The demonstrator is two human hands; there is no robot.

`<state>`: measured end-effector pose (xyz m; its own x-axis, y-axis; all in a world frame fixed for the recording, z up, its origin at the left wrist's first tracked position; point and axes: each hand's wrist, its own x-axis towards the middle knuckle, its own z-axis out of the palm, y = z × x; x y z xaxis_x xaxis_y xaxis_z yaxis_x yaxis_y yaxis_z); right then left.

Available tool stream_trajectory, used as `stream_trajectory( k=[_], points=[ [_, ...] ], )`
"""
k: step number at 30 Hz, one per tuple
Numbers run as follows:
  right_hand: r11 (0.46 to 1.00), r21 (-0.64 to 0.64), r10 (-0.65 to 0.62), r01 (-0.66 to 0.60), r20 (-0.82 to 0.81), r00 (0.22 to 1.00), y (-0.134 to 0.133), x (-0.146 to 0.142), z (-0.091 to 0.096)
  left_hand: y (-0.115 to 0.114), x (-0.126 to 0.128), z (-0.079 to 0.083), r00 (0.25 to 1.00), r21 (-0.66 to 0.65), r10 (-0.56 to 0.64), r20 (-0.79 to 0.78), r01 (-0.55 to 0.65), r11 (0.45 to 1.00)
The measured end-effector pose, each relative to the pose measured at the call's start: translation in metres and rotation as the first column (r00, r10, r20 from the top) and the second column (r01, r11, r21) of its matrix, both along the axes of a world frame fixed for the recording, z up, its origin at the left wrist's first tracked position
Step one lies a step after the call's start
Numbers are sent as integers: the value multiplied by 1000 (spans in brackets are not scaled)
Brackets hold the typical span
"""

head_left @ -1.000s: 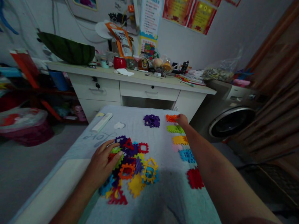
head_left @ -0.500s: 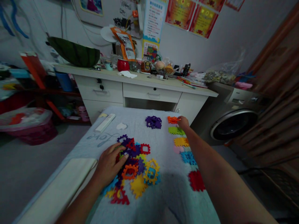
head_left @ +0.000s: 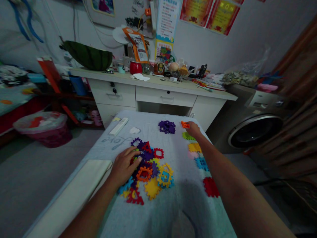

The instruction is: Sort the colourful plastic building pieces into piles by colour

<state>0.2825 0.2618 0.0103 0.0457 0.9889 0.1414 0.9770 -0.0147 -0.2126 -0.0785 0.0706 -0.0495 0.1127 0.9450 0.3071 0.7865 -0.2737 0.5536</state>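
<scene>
My left hand [head_left: 123, 166] lies flat, fingers spread, on the left side of a mixed pile of coloured puzzle tiles [head_left: 151, 172] on a pale cloth-covered table [head_left: 173, 211]. My right hand [head_left: 192, 128] reaches to the far right corner, its fingers closed on the orange tile stack [head_left: 184, 124]. Down the right edge run sorted stacks: green [head_left: 187, 136], yellow [head_left: 194, 147], pink [head_left: 192, 154], blue [head_left: 201, 163] and red [head_left: 211, 186]. A purple stack [head_left: 167, 127] sits left of the orange one.
A white remote [head_left: 119, 126] and a white scrap [head_left: 135, 130] lie at the far left of the table. Beyond stands a cluttered white desk [head_left: 153, 91] with a halved watermelon [head_left: 88, 59]. A washing machine [head_left: 255, 122] is at right, a red bin [head_left: 42, 127] at left.
The view has shifted right and up a little. My right hand has covered more of the orange stack. My left hand stays on the pile, fingers slightly more curled.
</scene>
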Motion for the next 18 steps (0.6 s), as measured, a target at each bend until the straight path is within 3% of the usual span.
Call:
stream_trajectory(
  k=[3,6,8,13,18],
  points=[
    [963,104,262,-250,-134,956,-26,-39,3,-1,1,3,999,-9,-39,-13,39,999],
    [857,27,499,-515,-291,816,-59,-89,-1,0,1,2,998,-1,-61,9,61,998],
    [796,-22,567,-605,-324,757,-78,-121,-7,0,0,1,997,11,-63,50,62,998],
    [797,-71,574,-600,-219,789,-101,-169,-18,-1,-2,-1,981,26,-4,195,-1,1000],
    [830,-59,532,-554,-213,820,-105,-175,-15,0,-2,-1,976,20,15,217,-20,1000]
  ],
)
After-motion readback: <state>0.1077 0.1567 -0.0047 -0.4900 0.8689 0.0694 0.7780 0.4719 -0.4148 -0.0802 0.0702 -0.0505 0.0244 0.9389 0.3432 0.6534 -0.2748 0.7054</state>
